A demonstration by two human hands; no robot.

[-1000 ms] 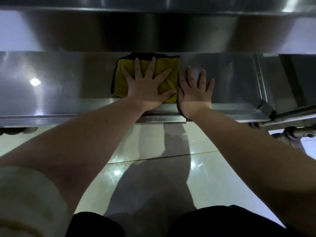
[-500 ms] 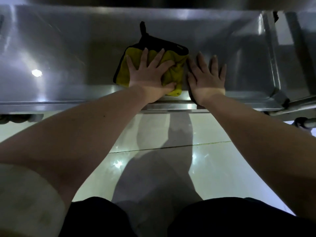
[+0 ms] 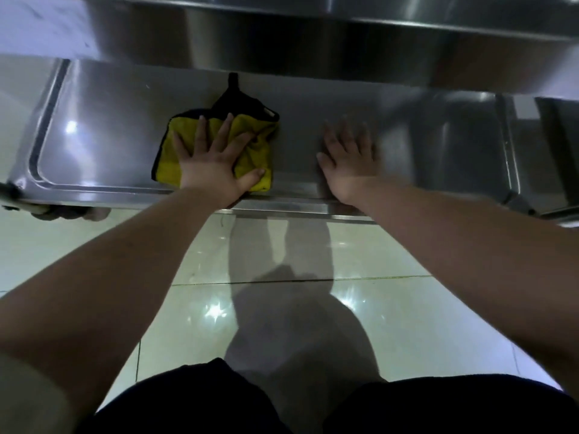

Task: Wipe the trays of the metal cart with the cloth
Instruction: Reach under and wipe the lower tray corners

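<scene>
A folded yellow cloth (image 3: 253, 151) with a black edge and hanging loop lies on the lower steel tray (image 3: 103, 133) of the metal cart, left of the tray's middle. My left hand (image 3: 213, 158) presses flat on the cloth with its fingers spread. My right hand (image 3: 347, 155) lies flat on the bare tray a hand's width to the right of the cloth, apart from it, fingers straight and blurred.
An upper steel tray (image 3: 313, 23) overhangs the back of the lower one. The cart's frame tubes (image 3: 532, 211) stand at the right end, and a dark caster (image 3: 62, 213) shows under the left corner. Glossy tiled floor (image 3: 219, 277) lies below, with my dark-clothed knees at the bottom.
The cloth under my left hand has slid left along the tray. My right hand, earlier right beside the cloth, now rests apart from it.
</scene>
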